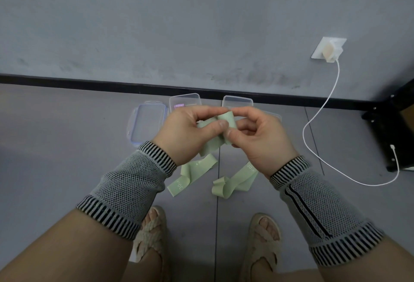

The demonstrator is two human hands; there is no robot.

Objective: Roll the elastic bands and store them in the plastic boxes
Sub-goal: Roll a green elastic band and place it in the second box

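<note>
Both hands rolled a green band in mid-air above the boxes.

The left hand [190, 131] pinched the band [226, 122] between thumb and curled fingers; the right hand [257, 134] did the same, fingers curled round the small roll between the two thumbs. The loose tail hung below the fingers toward the floor, near a second band [233, 183] lying there. Beyond the fingertips sat the clear boxes [237, 102] and a lid [147, 125]. The band looked light, thin, soft and springy, likely to unroll; best gripped across its full width at the roll.
</note>
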